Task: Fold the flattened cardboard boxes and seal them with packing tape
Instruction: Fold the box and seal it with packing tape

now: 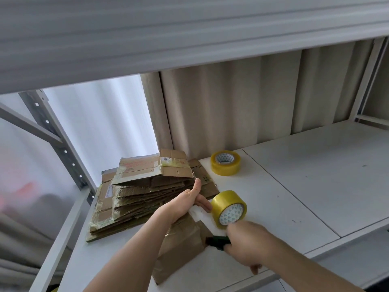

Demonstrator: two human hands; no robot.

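Observation:
A brown cardboard box (181,245) lies on the white shelf (305,182) in front of me. My left hand (187,202) rests on its far end, thumb raised and index finger stretched straight toward a yellow tape roll (229,208). That roll is tilted on edge just right of the box, with a strip of clear tape (200,216) running from it onto the box. My right hand (250,243) grips a dark green cutter (217,242), whose tip is at the box's right edge below the roll. Whether this hand also touches the roll is unclear.
A stack of flattened cardboard boxes (143,194) sits at the back left of the shelf. A second tape roll (225,163) lies flat behind, near the beige curtain (242,106). An upper shelf (168,32) hangs overhead, and a grey metal upright (56,142) stands on the left.

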